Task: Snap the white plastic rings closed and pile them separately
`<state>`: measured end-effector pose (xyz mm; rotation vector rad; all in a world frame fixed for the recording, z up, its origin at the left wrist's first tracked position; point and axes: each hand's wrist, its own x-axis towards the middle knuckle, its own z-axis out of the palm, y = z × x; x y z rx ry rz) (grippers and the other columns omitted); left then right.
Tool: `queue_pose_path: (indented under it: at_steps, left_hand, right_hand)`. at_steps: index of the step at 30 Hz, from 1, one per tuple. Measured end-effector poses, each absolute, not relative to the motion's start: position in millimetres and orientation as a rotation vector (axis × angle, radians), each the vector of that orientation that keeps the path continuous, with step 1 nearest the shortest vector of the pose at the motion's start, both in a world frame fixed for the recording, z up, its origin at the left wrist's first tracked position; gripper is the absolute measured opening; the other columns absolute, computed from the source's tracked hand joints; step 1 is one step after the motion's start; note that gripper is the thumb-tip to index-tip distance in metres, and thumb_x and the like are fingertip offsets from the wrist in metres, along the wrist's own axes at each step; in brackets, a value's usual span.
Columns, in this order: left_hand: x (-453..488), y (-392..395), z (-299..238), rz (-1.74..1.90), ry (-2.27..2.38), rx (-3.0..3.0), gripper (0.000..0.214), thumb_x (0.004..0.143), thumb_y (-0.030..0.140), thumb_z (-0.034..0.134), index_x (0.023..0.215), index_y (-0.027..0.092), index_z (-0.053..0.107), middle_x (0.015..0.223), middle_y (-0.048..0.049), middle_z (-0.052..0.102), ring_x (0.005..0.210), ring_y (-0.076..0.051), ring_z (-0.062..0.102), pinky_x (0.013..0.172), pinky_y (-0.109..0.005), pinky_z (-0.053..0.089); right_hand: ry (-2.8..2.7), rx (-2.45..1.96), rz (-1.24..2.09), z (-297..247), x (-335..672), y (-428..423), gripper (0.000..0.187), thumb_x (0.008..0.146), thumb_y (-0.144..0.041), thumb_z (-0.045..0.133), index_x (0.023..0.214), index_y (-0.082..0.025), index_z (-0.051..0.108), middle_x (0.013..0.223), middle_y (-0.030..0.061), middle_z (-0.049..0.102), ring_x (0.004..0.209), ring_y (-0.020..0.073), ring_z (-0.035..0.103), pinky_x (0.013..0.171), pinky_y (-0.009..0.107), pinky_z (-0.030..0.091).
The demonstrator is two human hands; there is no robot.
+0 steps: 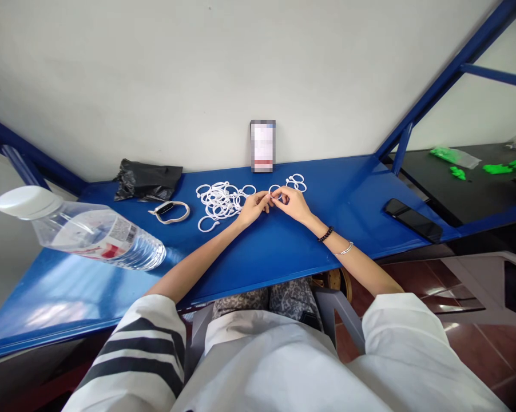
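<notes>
A white plastic ring [275, 187] is pinched between the fingertips of my left hand [255, 208] and my right hand [293, 203], just above the blue table. Both hands are closed, with their fingertips almost meeting at the ring's lower edge. Left of my left hand lies a loose pile of several white rings [221, 200], each with a small knob or clasp. A smaller group of white rings [298, 183] rests beyond my right hand. Fingers hide part of the held ring.
On the blue table [258, 257] a water bottle [112, 234] stands at left, near a black plastic bag [146, 178] and a banded watch [172, 212]. A phone [263, 146] leans on the wall; another phone [412, 219] lies at right. Green pieces [498, 168] lie on a black table.
</notes>
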<state>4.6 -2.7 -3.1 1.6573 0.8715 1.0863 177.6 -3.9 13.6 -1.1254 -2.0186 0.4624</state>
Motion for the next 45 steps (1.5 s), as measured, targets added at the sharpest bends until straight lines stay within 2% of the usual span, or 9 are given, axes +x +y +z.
queue_pose_path:
  at_steps: [5,10,13,16,22,28,34,41,45]
  left_hand:
    - [6.2,-6.5,-3.1,1.131,1.034,1.721,0.034,0.093,0.045,0.048,0.101,0.016,0.065,0.078,-0.0036,0.063,0.058,-0.012,0.057,0.061,-0.025,0.046]
    - [10.5,-17.8,0.4,1.203,1.266,2.159,0.027,0.092,0.023,0.042,0.103,0.016,0.065,0.105,-0.0125,0.064,0.099,-0.024,0.06,0.085,-0.035,0.048]
    - [14.2,-23.2,-0.9,1.105,1.43,2.349,0.027,0.088,0.018,0.045,0.106,0.014,0.064,0.127,-0.0186,0.056,0.124,-0.033,0.048,0.102,-0.049,0.038]
    - [16.3,-23.7,-6.0,1.02,1.577,2.398,0.031,0.086,0.019,0.048,0.113,0.013,0.061,0.14,-0.022,0.047,0.136,-0.04,0.035,0.109,-0.059,0.025]
    - [16.3,-19.4,-13.1,0.911,1.711,2.433,0.031,0.087,0.024,0.047,0.108,0.006,0.062,0.133,-0.0286,0.051,0.124,-0.042,0.047,0.111,-0.064,0.017]
    - [15.7,-19.1,-9.2,0.816,1.559,2.61,0.035,0.089,0.009,0.035,0.113,0.013,0.06,0.122,-0.0174,0.059,0.116,-0.03,0.055,0.109,-0.053,0.029]
    - [13.6,-17.3,-6.9,0.717,1.291,2.748,0.044,0.088,0.002,0.031,0.12,0.018,0.057,0.115,-0.0121,0.061,0.107,-0.024,0.058,0.101,-0.043,0.038]
    - [11.9,-13.3,-10.2,0.739,1.053,2.813,0.04,0.087,0.0,0.033,0.114,0.015,0.058,0.113,-0.0121,0.061,0.108,-0.024,0.056,0.095,-0.04,0.042]
    - [11.1,-13.1,-10.7,0.768,1.003,2.825,0.037,0.088,0.0,0.034,0.111,0.015,0.058,0.115,-0.0124,0.061,0.106,-0.024,0.056,0.09,-0.039,0.044]
  right_hand:
    - [-1.994,-1.194,0.349,15.9,179.0,-3.5,0.013,0.087,-0.03,0.059,0.082,-0.022,0.067,0.073,0.0013,0.062,0.061,0.0145,0.05,0.06,0.028,0.037]
    - [-1.913,-1.337,0.112,20.3,190.6,1.9,0.012,0.088,-0.025,0.057,0.08,-0.021,0.065,0.079,0.0055,0.067,0.076,0.0208,0.058,0.069,0.032,0.042]
    - [-1.888,-1.409,0.0,21.1,201.9,7.5,0.013,0.089,-0.023,0.055,0.081,-0.021,0.065,0.086,0.0083,0.069,0.084,0.0238,0.06,0.069,0.033,0.043]
    - [-1.888,-1.476,-0.067,21.4,209.5,10.4,0.013,0.088,-0.023,0.055,0.08,-0.021,0.065,0.087,0.0089,0.07,0.084,0.0249,0.06,0.066,0.033,0.043]
    - [-1.887,-1.592,0.011,22.9,207.2,7.3,0.01,0.085,-0.02,0.058,0.079,-0.02,0.066,0.091,0.0096,0.068,0.086,0.0258,0.061,0.067,0.033,0.043]
    - [-1.926,-1.568,0.022,24.1,203.2,5.7,0.013,0.086,-0.019,0.054,0.081,-0.021,0.066,0.092,0.0066,0.069,0.086,0.0227,0.062,0.067,0.03,0.044]
    - [-2.032,-1.374,0.147,19.1,201.8,9.0,0.013,0.085,-0.018,0.055,0.085,-0.02,0.067,0.089,0.0048,0.069,0.076,0.0191,0.06,0.069,0.031,0.047]
    - [-2.254,-1.032,0.268,9.3,198.9,11.4,0.029,0.083,-0.009,0.05,0.103,-0.021,0.067,0.107,0.0074,0.066,0.102,0.0245,0.057,0.087,0.042,0.05]
    - [-2.363,-0.987,0.277,6.5,199.7,12.6,0.031,0.082,-0.007,0.051,0.104,-0.021,0.068,0.109,0.0084,0.064,0.104,0.026,0.053,0.092,0.046,0.047]
